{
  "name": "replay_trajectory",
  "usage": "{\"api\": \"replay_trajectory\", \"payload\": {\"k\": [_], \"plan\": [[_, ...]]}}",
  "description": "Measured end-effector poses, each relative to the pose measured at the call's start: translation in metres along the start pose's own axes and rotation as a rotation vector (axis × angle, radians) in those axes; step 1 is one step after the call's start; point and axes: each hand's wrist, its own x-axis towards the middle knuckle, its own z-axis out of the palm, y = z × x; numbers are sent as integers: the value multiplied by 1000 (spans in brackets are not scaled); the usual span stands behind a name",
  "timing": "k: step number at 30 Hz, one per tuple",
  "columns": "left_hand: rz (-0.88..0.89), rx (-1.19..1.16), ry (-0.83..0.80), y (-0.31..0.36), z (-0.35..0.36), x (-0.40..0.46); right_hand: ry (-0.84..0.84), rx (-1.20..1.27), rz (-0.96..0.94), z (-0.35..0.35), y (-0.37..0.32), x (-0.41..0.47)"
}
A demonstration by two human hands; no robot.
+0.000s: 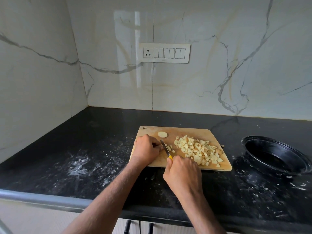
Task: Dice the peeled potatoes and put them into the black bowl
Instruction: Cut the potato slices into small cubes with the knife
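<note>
Left hand (146,148) pinches potato strips (168,147), frame centre; right hand (183,173) grips knife (166,149). Diced potato (199,150) light, wet, slippery; scoop from beneath into black bowl (276,154).

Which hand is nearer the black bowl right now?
Right. The right hand, gripping the knife, is at the board's near edge, left of the black bowl; the left hand is farther left.

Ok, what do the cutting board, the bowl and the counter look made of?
Cutting board: looks like wood, pale tan, matt, worn and stained.
Bowl: black with a glossy sheen and white smears on its rim; plastic or coated metal, I can't tell which.
Counter: probably polished black stone, speckled and reflective, dusted with white marks.
</note>
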Motion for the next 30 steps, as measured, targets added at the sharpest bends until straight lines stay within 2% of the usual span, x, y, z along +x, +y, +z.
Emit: {"api": "replay_trajectory", "payload": {"k": [13, 19, 30], "plan": [[-1, -64, -22, 0, -2, 2, -130, 62, 8, -5, -2, 12], [-8, -30, 11, 0, -1, -1, -76, -44, -25, -2, -11, 5], [17, -11, -36, 2, -10, -5, 46, -5, 12, -2, 0, -3]]}}
